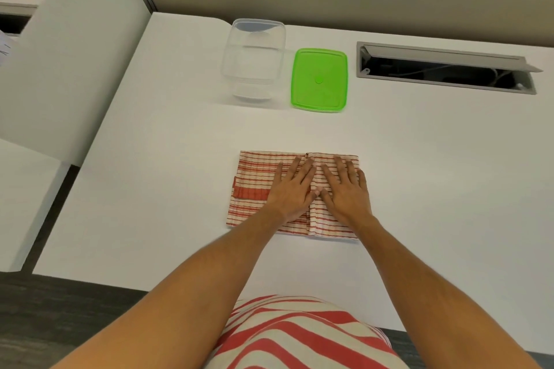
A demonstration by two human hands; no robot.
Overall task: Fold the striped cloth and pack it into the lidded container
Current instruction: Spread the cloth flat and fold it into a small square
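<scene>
The cloth (263,189), red-and-cream striped, lies partly folded on the white table (419,174), near the person's edge and well apart from the box (253,60) and lid (319,79) at the far side. Left hand (292,189) and right hand (346,189) rest flat on it side by side, fingers straight and slightly spread, thumbs touching at the middle; neither pinches nor grips the fabric.

Step in hand, as judged: pressing down a fold just made. A vertical layer edge runs between the hands, and the right part appears to lie doubled over the left.

Orientation: the folded cloth forms a rectangle whose long axis runs left to right across the table, parallel to the near edge; its stripes follow the same line. The clear box stands open with its long axis running away from the person, the green lid flat just beside it on the right.

Next move, as judged: the packet looks wider than the box mouth, so another fold across the long axis seems needed, then a lift with both hands toward the box.
</scene>
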